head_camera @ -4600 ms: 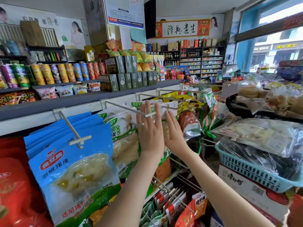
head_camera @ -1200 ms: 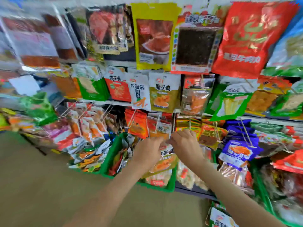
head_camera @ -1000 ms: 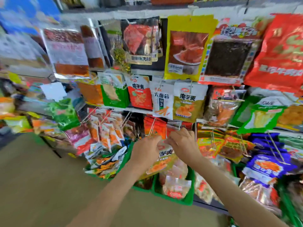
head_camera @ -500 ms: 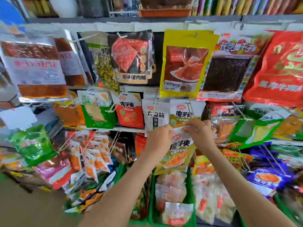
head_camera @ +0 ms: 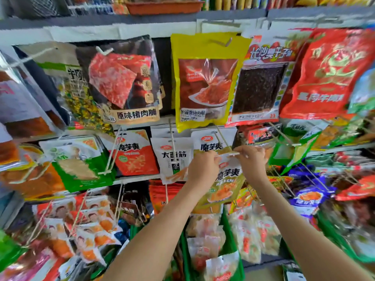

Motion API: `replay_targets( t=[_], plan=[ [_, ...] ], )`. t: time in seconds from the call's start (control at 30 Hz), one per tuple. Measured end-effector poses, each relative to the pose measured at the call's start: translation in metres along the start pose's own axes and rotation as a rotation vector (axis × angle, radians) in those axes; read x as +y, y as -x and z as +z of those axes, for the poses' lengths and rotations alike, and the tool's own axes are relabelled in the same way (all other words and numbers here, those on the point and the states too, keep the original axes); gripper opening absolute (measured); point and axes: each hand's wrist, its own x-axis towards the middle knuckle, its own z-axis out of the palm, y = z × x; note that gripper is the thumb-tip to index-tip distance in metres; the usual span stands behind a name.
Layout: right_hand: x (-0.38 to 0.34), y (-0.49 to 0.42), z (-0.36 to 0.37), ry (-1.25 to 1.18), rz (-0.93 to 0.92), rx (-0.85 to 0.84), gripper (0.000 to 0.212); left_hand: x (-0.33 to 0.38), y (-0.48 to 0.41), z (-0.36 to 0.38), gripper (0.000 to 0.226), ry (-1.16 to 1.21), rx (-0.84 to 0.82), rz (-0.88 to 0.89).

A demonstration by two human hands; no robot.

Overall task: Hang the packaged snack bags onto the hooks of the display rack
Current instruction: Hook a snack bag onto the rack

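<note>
The left grip (head_camera: 203,169) and the right grip (head_camera: 251,165) are each closed in a pinch on the top edge of one bag (head_camera: 225,187), just right of the frame's centre. One grip is set near each top corner, with the fingertips curled on the header strip. The bag is held upright and spread between them, its body hanging free below. This is judged to keep the header taut so that its hole can be lined up with the hook (head_camera: 222,138).

The header is held at the hook's outer tip, where a small cross bar is seen. Whether the hole is over the tip cannot be told, since fingers and blur cover it.

Matching bags (head_camera: 211,145) are carried further back on the same hook, which would explain the choice of this prong: like is hung with like. A yellow bag (head_camera: 203,84) hangs from the row above, its lower edge just over the hook's root, so an approach from the front and below is favoured.

The step in hand is judged to be the threading itself, with the slide back and the release not yet done.
</note>
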Motion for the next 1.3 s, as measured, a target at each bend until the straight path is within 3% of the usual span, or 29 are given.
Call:
replay_targets(
  t=[0.17,0.4,0.53,0.6,0.7,0.8,0.87,0.93,1.03,1.13,1.3],
  plan=[
    [-0.001,-0.013,0.007,-0.085,0.003,-0.04,0.037,-0.014,-0.015,-0.001,0.023,0.007,-0.004,0.013],
    [-0.012,-0.036,0.023,-0.156,-0.016,-0.159,0.005,-0.029,-0.037,0.001,0.02,-0.179,0.037,0.074],
    [-0.019,-0.069,0.035,0.021,0.004,-0.167,0.013,-0.024,-0.059,-0.005,0.021,-0.404,0.027,0.121],
    [-0.02,-0.074,0.035,0.044,0.04,-0.159,0.025,-0.03,-0.064,0.0,0.032,-0.489,0.08,0.183],
    [-0.009,-0.055,0.036,-0.022,0.042,-0.225,0.061,-0.047,-0.056,0.021,0.068,-0.532,0.209,0.26],
    [0.018,-0.023,0.038,-0.039,-0.011,-0.205,0.089,-0.057,-0.031,0.051,0.089,-0.475,0.13,0.258],
    [0.038,0.001,0.031,0.0,-0.054,-0.159,0.093,-0.056,-0.011,0.073,0.091,-0.409,0.026,0.241],
    [0.057,0.028,0.016,0.049,-0.07,-0.151,0.088,-0.046,0.01,0.094,0.087,-0.355,-0.086,0.215],
    [0.096,0.067,-0.004,0.065,0.072,-0.201,0.068,-0.022,0.037,0.125,0.078,-0.36,-0.197,0.23],
    [0.138,0.101,-0.032,0.091,0.195,-0.191,0.047,0.008,0.058,0.164,0.071,-0.394,-0.315,0.378],
    [0.221,0.154,-0.096,0.142,0.429,-0.167,0.034,0.086,0.095,0.233,0.048,-0.419,-0.532,0.528]
  ],
)
